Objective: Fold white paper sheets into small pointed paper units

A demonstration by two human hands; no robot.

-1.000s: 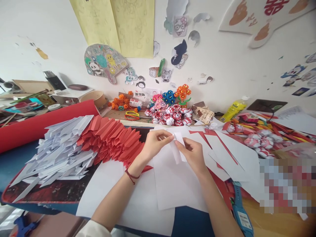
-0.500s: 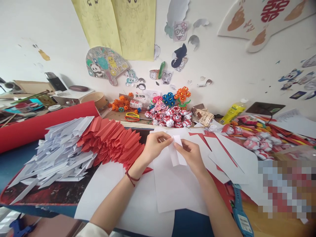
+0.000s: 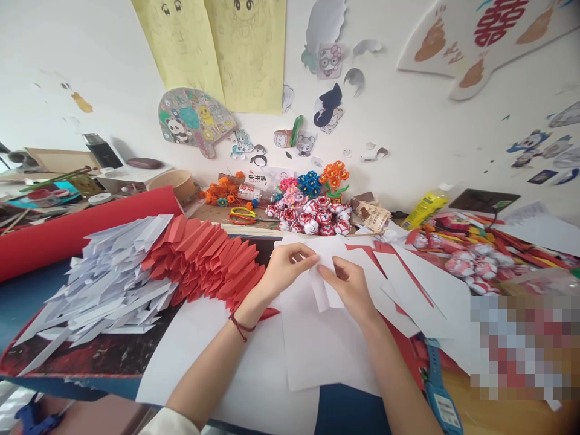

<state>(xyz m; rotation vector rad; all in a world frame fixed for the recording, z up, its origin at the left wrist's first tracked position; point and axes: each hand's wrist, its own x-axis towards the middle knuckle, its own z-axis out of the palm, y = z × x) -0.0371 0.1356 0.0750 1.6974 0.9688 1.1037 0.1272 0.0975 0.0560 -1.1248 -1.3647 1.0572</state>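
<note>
Between my two hands is a small strip of white paper (image 3: pixel 322 293) with a lengthwise fold, held just above larger white sheets (image 3: pixel 333 353). My left hand (image 3: pixel 290 266) pinches its upper left edge between thumb and fingers. On the other side, my right hand (image 3: pixel 347 281) grips the strip's right edge, thumb on the near face and fingers curled behind it. A pile of folded red paper pieces (image 3: pixel 203 260) lies left of my left hand. Farther left is a heap of folded white paper pieces (image 3: pixel 118 278).
A red roll (image 3: pixel 86 232) lies at the left. Behind my hands stand red-and-white paper flowers (image 3: pixel 317 214) and orange flowers (image 3: pixel 335 175). White and red sheets (image 3: pixel 408 284) overlap on the right, near a yellow bottle (image 3: pixel 426 205) and a blue watch (image 3: pixel 439 386).
The paper strip has tilted and its lower end sits slightly lower, its fold turned a little. Both hands keep their grip, with small finger shifts.
</note>
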